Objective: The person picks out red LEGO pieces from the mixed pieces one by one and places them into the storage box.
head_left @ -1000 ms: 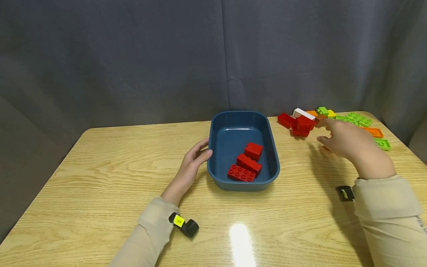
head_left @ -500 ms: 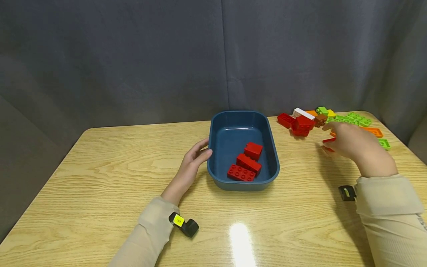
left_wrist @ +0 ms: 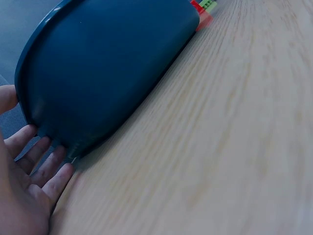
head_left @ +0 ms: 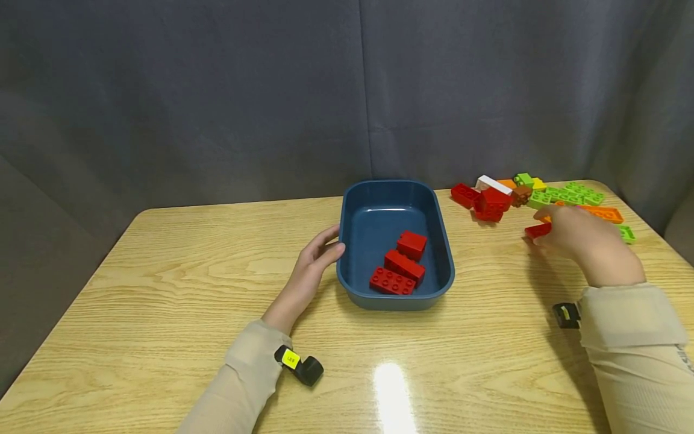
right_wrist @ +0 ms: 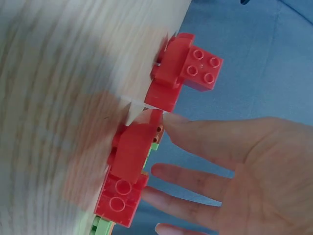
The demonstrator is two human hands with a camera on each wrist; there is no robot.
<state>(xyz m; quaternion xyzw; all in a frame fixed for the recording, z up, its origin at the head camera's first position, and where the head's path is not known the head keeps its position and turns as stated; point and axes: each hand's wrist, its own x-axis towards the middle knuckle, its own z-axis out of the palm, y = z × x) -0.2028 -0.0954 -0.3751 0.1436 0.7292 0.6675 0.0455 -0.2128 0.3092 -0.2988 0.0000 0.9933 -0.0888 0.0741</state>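
Observation:
A dark blue tub (head_left: pixel 446 265) stands mid-table with 3 red toy bricks (head_left: pixel 405 267) in its near half. My left hand (head_left: pixel 308 270) rests against its left side; in the left wrist view the extended fingertips (left_wrist: pixel 58 181) touch the outer wall, thumb by the rim. At the right, my right hand (head_left: pixel 580 241) reaches over a loose red brick (head_left: pixel 537 231) and hides part of it. In the right wrist view its thumb and fairly straight fingers lie close beside red bricks (right_wrist: pixel 132 152); whether they touch is hard to tell.
Left of the right hand lie stacked red bricks (head_left: pixel 490 205) and a white brick (head_left: pixel 493 184). Behind it are a brown brick (head_left: pixel 522 195) and several green bricks (head_left: pixel 575 194). An orange piece (head_left: pixel 604 213) lies near the table's right edge. A dark curtain (head_left: pixel 244 102) hangs behind.
My right hand has shifted slightly right and lower, uncovering the brown brick, some green bricks and part of a red brick. The left hand and tub have stayed put.

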